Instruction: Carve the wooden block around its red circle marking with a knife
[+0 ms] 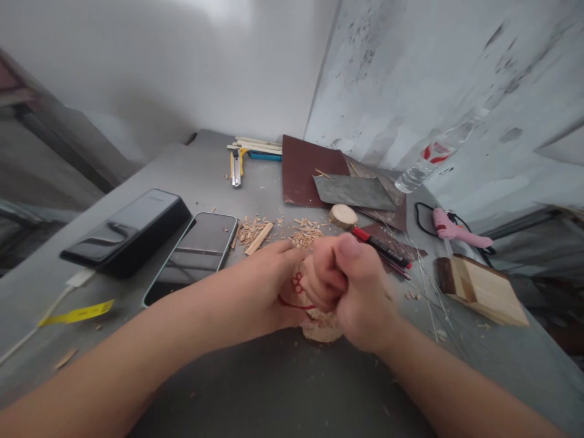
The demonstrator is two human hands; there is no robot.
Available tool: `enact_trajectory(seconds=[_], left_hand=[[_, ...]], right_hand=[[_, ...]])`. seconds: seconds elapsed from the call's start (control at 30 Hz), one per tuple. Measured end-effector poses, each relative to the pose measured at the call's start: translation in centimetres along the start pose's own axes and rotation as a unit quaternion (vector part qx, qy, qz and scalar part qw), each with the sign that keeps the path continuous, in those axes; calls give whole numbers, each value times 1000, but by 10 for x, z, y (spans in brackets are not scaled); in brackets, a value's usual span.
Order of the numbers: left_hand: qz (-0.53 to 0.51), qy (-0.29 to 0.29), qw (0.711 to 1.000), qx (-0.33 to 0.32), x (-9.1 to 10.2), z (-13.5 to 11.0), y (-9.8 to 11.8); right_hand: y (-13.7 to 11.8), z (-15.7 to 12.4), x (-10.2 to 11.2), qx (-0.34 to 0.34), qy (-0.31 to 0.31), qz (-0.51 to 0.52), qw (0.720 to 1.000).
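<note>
At the near middle of the table, my left hand (276, 277) is wrapped round a pale piece of wood (323, 331) with red drawn lines and a small red flower shape on it. Its lower edge looks rough and cut. My right hand (353, 286) is closed in a fist right over the wood, against its upper face. Whatever the fist grips is hidden by the fingers. Wood shavings (305, 233) lie just beyond my hands, with a split wood strip (258, 238) beside them. A red-and-black marker (383, 248) lies just past my right hand.
To the left are a phone (196, 249) and a black power bank (130, 231) with a cable. Behind lie a utility knife (236, 169), sandpaper sheets (308, 170) and a round wood slice (343, 216). A bottle (440, 152), pink glue gun (456, 231) and wood block (483, 289) are right.
</note>
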State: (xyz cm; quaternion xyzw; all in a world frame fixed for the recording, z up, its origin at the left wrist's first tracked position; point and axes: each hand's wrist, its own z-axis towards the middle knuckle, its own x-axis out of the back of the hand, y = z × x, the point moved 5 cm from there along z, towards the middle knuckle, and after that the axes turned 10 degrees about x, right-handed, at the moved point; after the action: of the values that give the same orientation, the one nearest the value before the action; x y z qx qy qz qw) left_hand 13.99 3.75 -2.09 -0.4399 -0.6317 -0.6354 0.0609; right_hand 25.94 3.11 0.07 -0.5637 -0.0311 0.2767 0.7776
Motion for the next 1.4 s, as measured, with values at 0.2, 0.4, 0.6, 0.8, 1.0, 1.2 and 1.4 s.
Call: enact_trajectory(seconds=[0.2, 0.4, 0.6, 0.8, 1.0, 1.2, 1.4], left_hand=[[18, -36, 999, 33, -2, 2, 0], [36, -34, 998, 33, -2, 3, -1], [32, -27, 999, 15, -3, 4, -4], [17, -37, 999, 23, -2, 2, -1], [47, -28, 998, 43, -1, 3, 1], [28, -39, 998, 40, -3, 3, -2], [26, -39, 998, 39, -3, 4, -3]], right_hand=[[20, 9, 20, -105, 125, 54, 985], [-4, 2, 21, -53, 84, 131, 986], [-27, -9, 2, 80, -26, -37, 996], [-7, 11, 7, -8, 67, 28, 997], [-1, 17, 24, -54, 155, 106, 981], [-14, 8, 13, -8, 48, 96, 994], [-19, 4, 5, 37, 21, 18, 999]])
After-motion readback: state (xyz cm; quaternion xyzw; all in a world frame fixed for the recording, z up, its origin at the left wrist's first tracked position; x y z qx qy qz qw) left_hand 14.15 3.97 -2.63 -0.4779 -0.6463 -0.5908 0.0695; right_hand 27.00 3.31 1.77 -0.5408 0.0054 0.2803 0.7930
